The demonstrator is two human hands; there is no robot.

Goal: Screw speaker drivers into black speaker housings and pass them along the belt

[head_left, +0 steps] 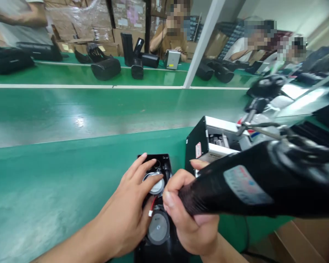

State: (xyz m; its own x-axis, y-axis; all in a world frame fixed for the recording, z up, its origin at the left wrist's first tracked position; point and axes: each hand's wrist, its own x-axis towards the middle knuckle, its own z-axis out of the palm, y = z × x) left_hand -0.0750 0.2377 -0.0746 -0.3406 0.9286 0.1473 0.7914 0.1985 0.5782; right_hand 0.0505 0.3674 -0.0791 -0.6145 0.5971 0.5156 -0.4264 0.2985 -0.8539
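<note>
A long black housing [168,252] lies in front of me on the green surface, with two round speaker drivers set in it. My left hand [126,204] rests over its left side, fingers spread around the upper speaker [156,184]. Beside my thumb, a red wire with a white connector [150,212] sticks up between the upper speaker and the lower speaker [158,228]. My right hand [193,215] is wrapped round the narrow front of a black electric screwdriver [244,182] with a label on its side. The fist hides the tool's tip.
Behind the screwdriver stands a black and silver box [196,146] holding small metal parts. A green conveyor belt [98,109] runs across, and a white post [203,44] rises beyond it. Black speaker housings [105,67] sit on the far side, where several people work. Cardboard [309,237] is at lower right.
</note>
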